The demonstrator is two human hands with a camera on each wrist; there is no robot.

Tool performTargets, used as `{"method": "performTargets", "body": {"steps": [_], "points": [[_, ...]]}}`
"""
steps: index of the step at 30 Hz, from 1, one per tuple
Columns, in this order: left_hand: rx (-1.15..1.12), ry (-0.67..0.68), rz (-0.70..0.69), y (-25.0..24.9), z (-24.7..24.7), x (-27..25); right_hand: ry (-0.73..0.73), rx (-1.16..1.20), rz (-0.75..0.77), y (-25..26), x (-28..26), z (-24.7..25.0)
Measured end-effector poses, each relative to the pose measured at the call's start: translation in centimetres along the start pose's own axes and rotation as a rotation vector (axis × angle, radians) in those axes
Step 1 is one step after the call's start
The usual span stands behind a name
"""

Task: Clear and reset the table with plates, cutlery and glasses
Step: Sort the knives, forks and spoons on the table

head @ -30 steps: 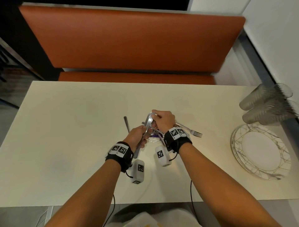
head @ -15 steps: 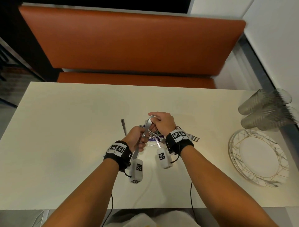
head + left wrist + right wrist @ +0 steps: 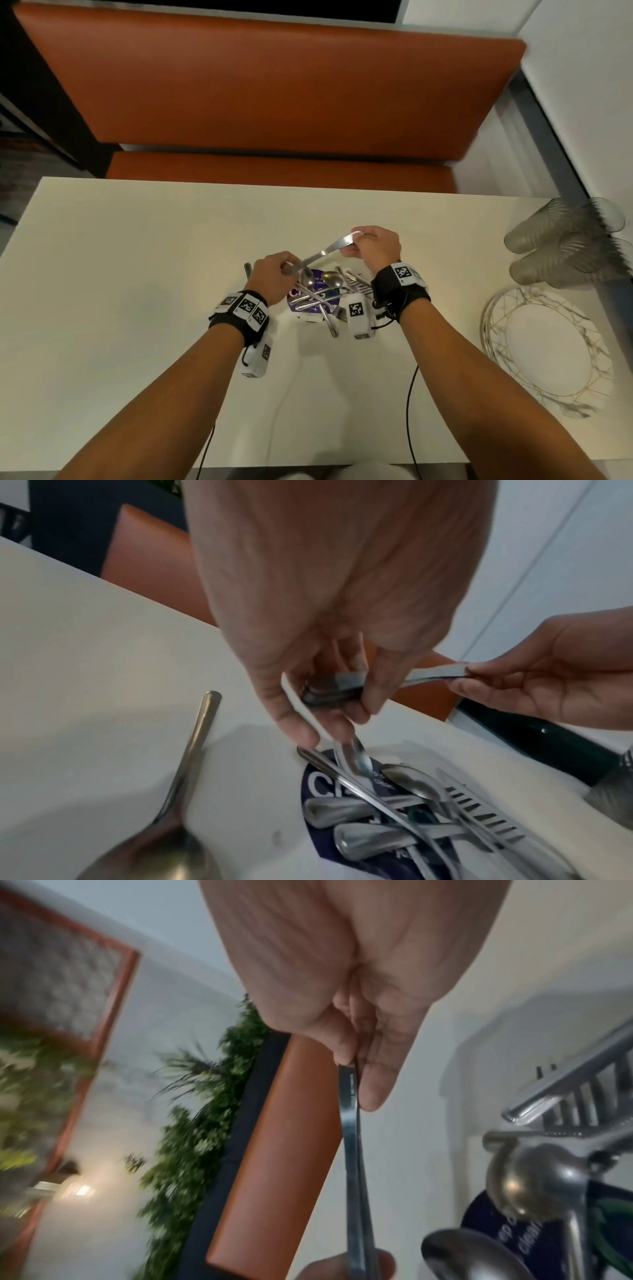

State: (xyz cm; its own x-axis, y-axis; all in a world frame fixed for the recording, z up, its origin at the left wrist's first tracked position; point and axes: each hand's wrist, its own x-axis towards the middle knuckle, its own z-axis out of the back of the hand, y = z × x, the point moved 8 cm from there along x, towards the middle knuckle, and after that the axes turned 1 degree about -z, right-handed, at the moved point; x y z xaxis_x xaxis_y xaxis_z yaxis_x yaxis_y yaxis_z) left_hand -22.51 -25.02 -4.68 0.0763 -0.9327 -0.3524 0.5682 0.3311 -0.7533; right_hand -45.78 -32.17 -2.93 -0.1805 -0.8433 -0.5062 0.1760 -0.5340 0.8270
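Observation:
A long steel utensil (image 3: pixel 325 250) hangs in the air over a heap of cutlery (image 3: pixel 318 296) that lies on a purple packet (image 3: pixel 308 308) in the middle of the table. My right hand (image 3: pixel 356 240) pinches its broad far end between thumb and fingers (image 3: pixel 373 1091). My left hand (image 3: pixel 286 270) curls round its lower end (image 3: pixel 329 691), just above the heap (image 3: pixel 411 813). In the right wrist view the utensil (image 3: pixel 352 1150) shows edge-on. What kind of end sits inside the left fist is hidden.
A single spoon (image 3: pixel 247 269) lies on the cream table (image 3: pixel 137 274) left of my left hand. Stacked patterned plates (image 3: pixel 548 349) sit at the right edge, with clear glasses (image 3: pixel 565 240) lying behind them. An orange bench (image 3: pixel 274 102) runs along the far side.
My hands were bunched together over the heap. They have drawn apart: the right hand went up and to the right, and the utensil now stretches between both hands above the heap.

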Motion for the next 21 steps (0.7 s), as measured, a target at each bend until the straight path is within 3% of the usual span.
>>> {"method": "performTargets", "body": {"steps": [2,5,11,15,21], "points": [[0.071,-0.077,-0.063,-0.8,0.5,1.7,-0.018,0.072,-0.043,-0.9,1.5,0.6],[0.191,-0.051,-0.102,-1.6,-0.3,4.4,-0.031,0.094,-0.076,-2.4,3.5,1.1],[0.447,-0.045,-0.199,-1.4,-3.3,6.7,-0.052,-0.099,-0.067,-4.3,5.8,2.0],[0.406,-0.07,-0.198,0.1,-3.6,5.5,0.001,-0.079,-0.096,-6.3,5.3,1.6],[0.338,-0.001,-0.156,1.6,-3.5,3.5,0.053,-0.169,-0.036,-7.9,2.8,1.5]]}}
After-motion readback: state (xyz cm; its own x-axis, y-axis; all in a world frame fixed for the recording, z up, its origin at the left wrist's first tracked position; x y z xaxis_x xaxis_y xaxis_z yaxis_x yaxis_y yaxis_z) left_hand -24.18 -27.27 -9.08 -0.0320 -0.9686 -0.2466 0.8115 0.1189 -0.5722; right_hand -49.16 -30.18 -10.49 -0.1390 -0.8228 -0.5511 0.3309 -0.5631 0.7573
